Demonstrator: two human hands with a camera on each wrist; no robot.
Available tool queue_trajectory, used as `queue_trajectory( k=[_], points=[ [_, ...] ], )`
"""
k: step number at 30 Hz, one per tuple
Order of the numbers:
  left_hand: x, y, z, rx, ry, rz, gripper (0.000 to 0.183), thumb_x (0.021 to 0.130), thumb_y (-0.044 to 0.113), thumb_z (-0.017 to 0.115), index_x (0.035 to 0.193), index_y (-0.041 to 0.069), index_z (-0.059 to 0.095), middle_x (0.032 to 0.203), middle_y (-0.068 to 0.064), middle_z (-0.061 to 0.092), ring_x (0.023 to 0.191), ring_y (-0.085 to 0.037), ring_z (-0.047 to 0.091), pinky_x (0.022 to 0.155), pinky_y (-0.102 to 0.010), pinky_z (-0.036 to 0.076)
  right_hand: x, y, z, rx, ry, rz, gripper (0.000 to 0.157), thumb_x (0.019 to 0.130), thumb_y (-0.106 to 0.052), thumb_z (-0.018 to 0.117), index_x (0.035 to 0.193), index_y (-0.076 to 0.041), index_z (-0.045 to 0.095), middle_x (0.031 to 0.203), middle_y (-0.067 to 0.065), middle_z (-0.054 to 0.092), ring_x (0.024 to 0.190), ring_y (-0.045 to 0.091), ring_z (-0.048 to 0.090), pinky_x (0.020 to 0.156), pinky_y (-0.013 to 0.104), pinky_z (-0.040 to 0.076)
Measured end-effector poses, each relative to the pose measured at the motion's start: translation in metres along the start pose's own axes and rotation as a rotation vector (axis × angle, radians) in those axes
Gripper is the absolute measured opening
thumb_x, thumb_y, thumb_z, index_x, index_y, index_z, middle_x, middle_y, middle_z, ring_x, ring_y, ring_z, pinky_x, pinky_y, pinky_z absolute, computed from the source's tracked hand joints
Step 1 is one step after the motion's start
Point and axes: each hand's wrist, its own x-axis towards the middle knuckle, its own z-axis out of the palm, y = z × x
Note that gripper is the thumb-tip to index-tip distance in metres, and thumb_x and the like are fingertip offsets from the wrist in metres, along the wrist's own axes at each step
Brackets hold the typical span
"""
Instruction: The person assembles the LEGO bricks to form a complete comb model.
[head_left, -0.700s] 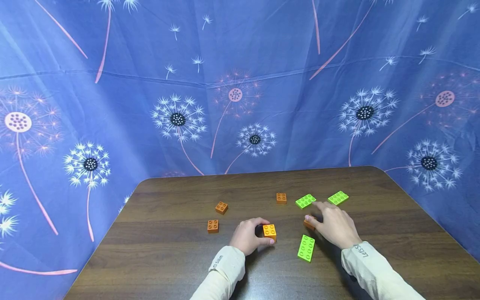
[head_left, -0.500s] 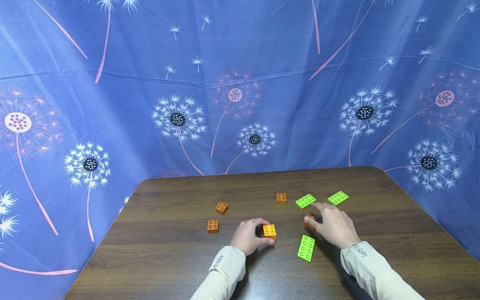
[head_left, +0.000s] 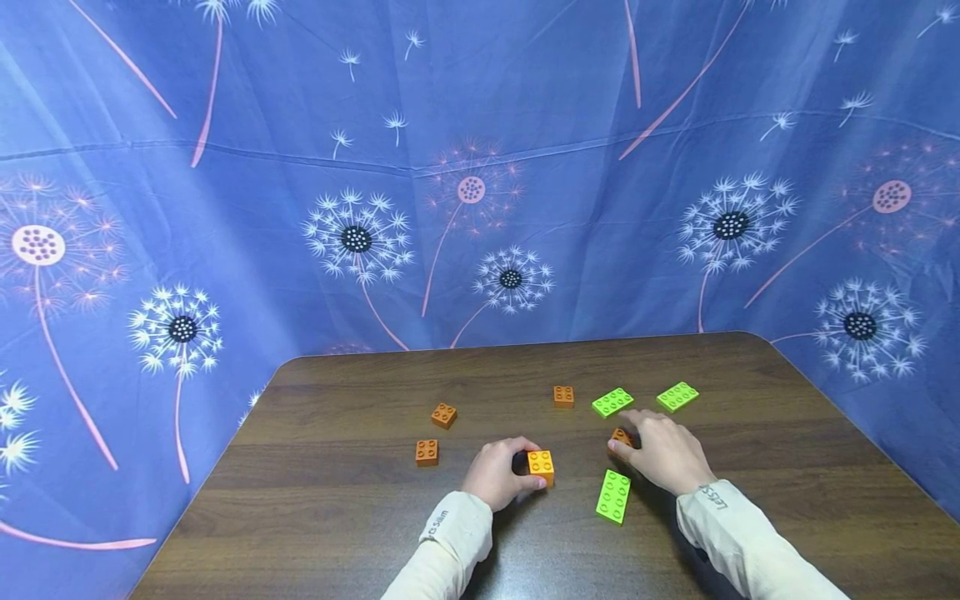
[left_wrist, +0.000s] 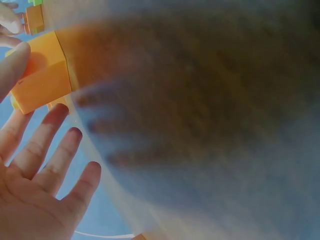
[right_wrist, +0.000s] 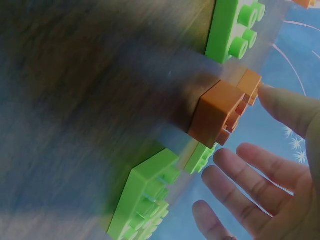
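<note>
In the head view my left hand (head_left: 491, 477) pinches a yellow-orange toy building brick (head_left: 540, 467) between thumb and forefinger, low over the table. The left wrist view shows the same brick (left_wrist: 52, 62) under the thumb, with the remaining fingers spread. On the right, my right hand (head_left: 664, 452) hovers around a brown-orange four-stud brick (head_left: 621, 437), partly hidden by the thumb. In the right wrist view that brick (right_wrist: 215, 112) stands on the table apart from the loosely spread fingers (right_wrist: 245, 192). A flat green brick (head_left: 613, 497) lies between the two hands.
Two more flat green bricks, one in the middle (head_left: 612, 402) and one farther right (head_left: 678, 396), lie beyond the right hand. Brown bricks sit at back centre (head_left: 563, 397) and on the left (head_left: 444, 415), (head_left: 427, 452). A blue flowered cloth (head_left: 480, 208) hangs behind the wooden table (head_left: 337, 517).
My right hand has shifted slightly toward the left and down, and more of the brown-orange brick's top shows. The left hand stays nearly still with its brick.
</note>
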Motion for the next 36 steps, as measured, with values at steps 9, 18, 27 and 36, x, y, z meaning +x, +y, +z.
queue_trajectory(
  k=[9,18,27,36],
  points=[
    [-0.0001,0.0003,-0.0006,-0.012,-0.013,-0.011,0.036,0.076,0.019,0.091,0.109,0.014,0.075,0.106,-0.003,0.074,0.103,-0.024,0.068,0.091,-0.037,0.052,0.0029,0.0005,0.0035,-0.009,-0.033,0.011,0.052,0.086,-0.029,0.081,0.124,0.003,0.067,0.112,0.023,0.069,0.101,0.043,0.066,0.079,0.062,0.051],
    [0.0003,-0.0001,0.0004,-0.042,-0.009,-0.023,0.035,0.076,0.017,0.091,0.107,0.013,0.076,0.102,-0.003,0.075,0.098,-0.022,0.068,0.088,-0.034,0.052,0.0049,-0.0015,0.0061,-0.047,0.001,-0.030,0.046,0.081,-0.026,0.084,0.117,0.000,0.071,0.101,0.016,0.072,0.092,0.039,0.068,0.075,0.059,0.051],
    [-0.0003,0.0013,0.0006,-0.049,-0.010,-0.038,0.035,0.075,0.016,0.091,0.107,0.013,0.076,0.102,-0.005,0.075,0.098,-0.024,0.068,0.088,-0.034,0.052,0.0073,0.0001,0.0090,-0.083,-0.014,-0.036,0.034,0.078,-0.023,0.086,0.105,-0.006,0.073,0.078,0.002,0.064,0.071,0.024,0.060,0.061,0.048,0.047],
    [-0.0012,0.0021,0.0002,-0.058,-0.014,-0.032,0.035,0.075,0.015,0.091,0.107,0.012,0.076,0.101,-0.006,0.075,0.097,-0.024,0.068,0.088,-0.034,0.051,0.0059,-0.0015,0.0092,-0.095,-0.016,-0.043,0.034,0.076,-0.019,0.087,0.104,-0.005,0.073,0.080,0.005,0.066,0.071,0.023,0.060,0.059,0.045,0.046]
  ],
)
